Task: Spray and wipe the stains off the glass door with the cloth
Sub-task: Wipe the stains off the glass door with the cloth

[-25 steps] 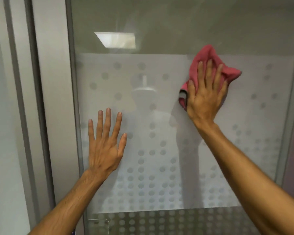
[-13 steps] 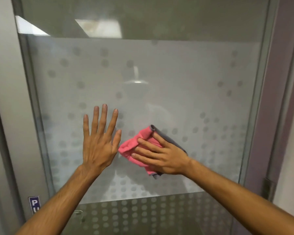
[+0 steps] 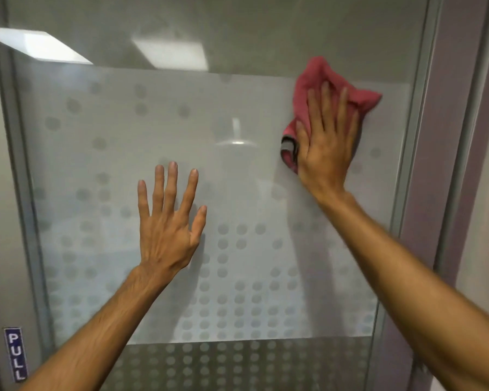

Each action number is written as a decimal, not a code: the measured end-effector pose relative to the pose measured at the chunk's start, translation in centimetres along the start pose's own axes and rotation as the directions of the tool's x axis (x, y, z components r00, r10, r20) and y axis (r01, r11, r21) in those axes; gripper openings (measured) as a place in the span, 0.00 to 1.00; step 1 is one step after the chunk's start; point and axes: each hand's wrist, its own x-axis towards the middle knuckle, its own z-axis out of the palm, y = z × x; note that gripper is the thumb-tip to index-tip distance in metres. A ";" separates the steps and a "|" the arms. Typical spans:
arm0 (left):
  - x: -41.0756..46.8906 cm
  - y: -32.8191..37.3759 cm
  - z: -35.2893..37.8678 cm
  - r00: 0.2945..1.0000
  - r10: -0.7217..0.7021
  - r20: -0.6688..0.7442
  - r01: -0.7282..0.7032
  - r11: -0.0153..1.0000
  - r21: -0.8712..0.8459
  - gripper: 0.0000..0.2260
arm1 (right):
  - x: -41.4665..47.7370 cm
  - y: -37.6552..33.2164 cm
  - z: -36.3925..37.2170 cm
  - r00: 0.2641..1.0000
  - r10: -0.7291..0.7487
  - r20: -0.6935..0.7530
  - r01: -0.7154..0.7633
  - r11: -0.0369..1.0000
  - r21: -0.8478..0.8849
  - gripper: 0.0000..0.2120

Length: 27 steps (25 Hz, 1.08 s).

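We see two bare forearms reaching up, then our left hand (image 3: 168, 230) flat and spread on the frosted dotted panel of the glass door (image 3: 119, 142), grasping nothing, likely bracing. Our right hand (image 3: 326, 142) presses one pink cloth (image 3: 319, 77) against the glass, upper right, near the door frame (image 3: 418, 136), fingers pointing up, palm over the cloth. Unwiped glass lies left and below, so the right hand is the nearer one to sweep. One PULL sign (image 3: 16, 354) lower left. No spray bottle in view; stains too faint to count.
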 end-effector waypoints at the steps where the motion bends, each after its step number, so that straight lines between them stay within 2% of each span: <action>1: -0.3 0.1 0.0 1.000 -0.013 0.003 0.013 1.000 0.005 0.29 | -2.4 -0.9 0.1 0.998 0.063 -0.006 -0.063 0.998 0.001 0.25; 3: -1.4 0.5 -0.1 1.000 -0.028 0.014 0.028 1.000 0.003 0.29 | -8.9 -2.8 -0.2 0.998 0.052 0.037 -0.052 0.998 0.023 0.26; 6: -3.3 1.1 -0.4 0.998 -0.027 0.057 0.027 1.000 -0.001 0.29 | -20.0 -5.1 -1.2 0.976 -0.164 0.146 0.149 0.983 0.111 0.31; 8: -4.2 1.5 -0.7 0.995 -0.022 0.092 0.025 0.999 -0.032 0.29 | -25.3 -5.6 -1.8 0.924 -0.333 0.185 0.296 0.934 0.201 0.36; 11: -5.8 2.5 -1.9 0.994 -0.001 0.114 0.019 0.988 -0.154 0.29 | -28.0 -5.4 -2.5 0.835 -0.513 0.199 0.447 0.843 0.298 0.24; 13: -7.6 3.5 -3.1 0.992 -0.026 0.127 0.063 0.954 -0.294 0.27 | -27.7 -5.4 -3.3 0.833 -0.514 0.204 0.416 0.826 0.381 0.21; 16: -9.8 5.5 -5.8 0.952 -0.166 0.257 0.274 0.836 -0.476 0.24 | -27.4 -6.5 -4.7 0.882 -0.419 0.214 0.295 0.847 0.443 0.19; 17: -10.1 6.2 -6.7 0.916 -0.220 0.335 0.376 0.759 -0.531 0.22 | -27.8 -7.1 -5.3 0.893 -0.395 0.216 0.266 0.850 0.455 0.20; 20: -10.4 7.4 -7.5 0.764 -0.378 0.522 0.645 0.443 -0.623 0.17 | -29.5 -8.4 -6.8 0.896 -0.374 0.239 0.218 0.839 0.498 0.20; 22: -10.5 7.0 -7.5 0.660 -0.450 0.601 0.743 0.272 -0.612 0.14 | -30.7 -9.6 -7.6 0.878 -0.399 0.264 0.226 0.832 0.506 0.21; 24: -10.8 6.0 -7.9 0.632 -0.442 0.637 0.770 0.257 -0.584 0.11 | -31.4 -10.7 -8.6 0.842 -0.436 0.318 0.236 0.827 0.509 0.26; 27: -11.3 4.0 -9.8 0.682 -0.350 0.643 0.729 0.406 -0.551 0.10 | -31.5 -11.8 -10.7 0.844 -0.392 0.366 0.142 0.821 0.553 0.29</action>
